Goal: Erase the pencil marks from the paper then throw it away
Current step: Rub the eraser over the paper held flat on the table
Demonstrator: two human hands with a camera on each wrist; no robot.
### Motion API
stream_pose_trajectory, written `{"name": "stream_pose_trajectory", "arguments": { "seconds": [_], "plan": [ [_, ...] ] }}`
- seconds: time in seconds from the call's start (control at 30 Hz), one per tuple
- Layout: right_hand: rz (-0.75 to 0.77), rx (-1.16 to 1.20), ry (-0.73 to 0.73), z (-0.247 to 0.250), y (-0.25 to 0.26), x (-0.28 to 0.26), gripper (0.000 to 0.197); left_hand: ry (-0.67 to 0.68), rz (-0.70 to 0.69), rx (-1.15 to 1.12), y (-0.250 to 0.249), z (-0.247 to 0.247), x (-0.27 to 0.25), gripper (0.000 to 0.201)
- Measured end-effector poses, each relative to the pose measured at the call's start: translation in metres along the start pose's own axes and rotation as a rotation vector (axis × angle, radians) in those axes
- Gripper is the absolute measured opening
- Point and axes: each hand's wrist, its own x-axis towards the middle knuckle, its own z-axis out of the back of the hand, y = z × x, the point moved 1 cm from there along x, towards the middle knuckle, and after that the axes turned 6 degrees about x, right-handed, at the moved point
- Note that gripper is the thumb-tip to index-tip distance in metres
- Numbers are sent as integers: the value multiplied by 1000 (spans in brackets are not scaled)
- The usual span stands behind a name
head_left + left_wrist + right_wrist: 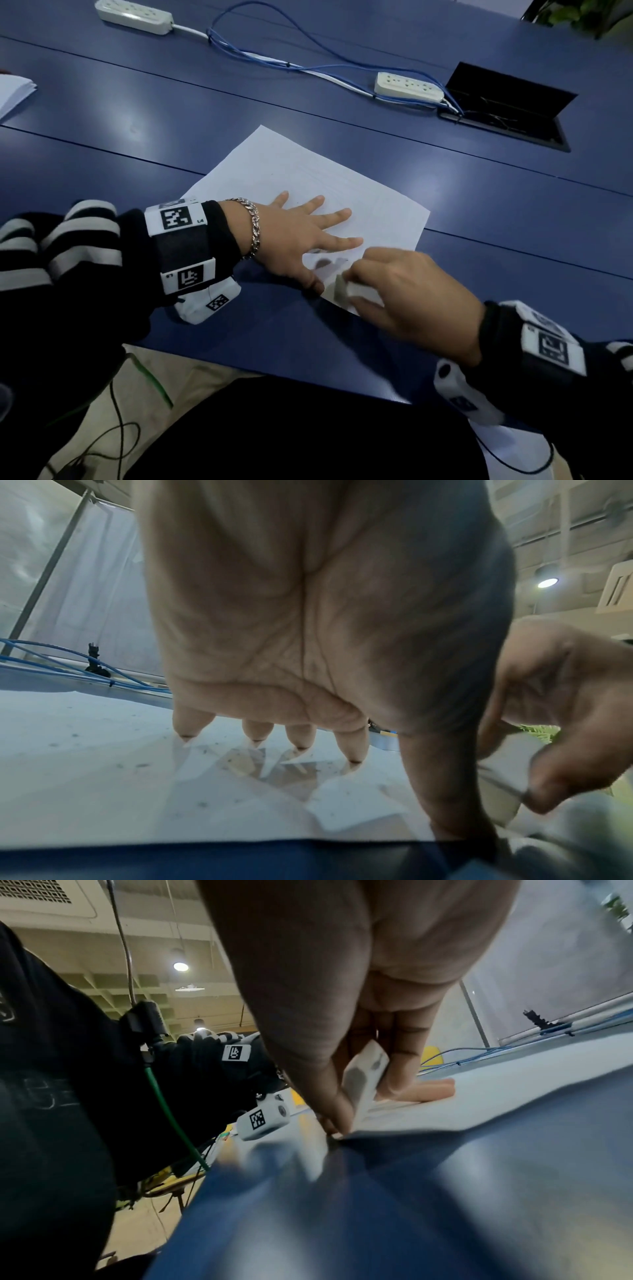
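Observation:
A white sheet of paper [308, 171] lies on the blue table [137, 120], turned at an angle. My left hand [301, 233] lies flat on its near part with fingers spread, pressing it down. My right hand [394, 284] pinches a white eraser [342, 289] between thumb and fingers and holds it against the paper's near corner, beside my left thumb. In the right wrist view the eraser [365, 1080] shows grey smudges on its face. In the left wrist view the paper [103, 764] carries dark crumbs and faint specks.
Two white power strips [407, 85] [133, 15] and blue cables [274, 58] cross the far side of the table. An open black cable hatch [507, 109] sits at the right. A stack of white paper [13, 92] lies at the far left edge.

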Motion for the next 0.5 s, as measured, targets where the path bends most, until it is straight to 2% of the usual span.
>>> {"name": "stream_pose_trajectory", "arguments": {
  "seconds": [0.07,0.17,0.23,0.37,0.43,0.5],
  "plan": [
    [22,-16,48,-2,-1,-2,16,2,10,4,0,0,2,97],
    [-57,9,-52,9,-17,13,19,15,19,-4,1,2,4,103],
    [-51,-9,-71,10,-17,12,17,20,27,-1,1,3,4,104],
    [58,-45,106,3,0,0,19,20,34,18,0,2,5,104],
    [1,-16,70,10,-10,11,24,22,32,4,-1,2,4,103],
    [-48,9,-28,15,-20,20,24,24,30,-1,0,3,4,103]
  ]
}}
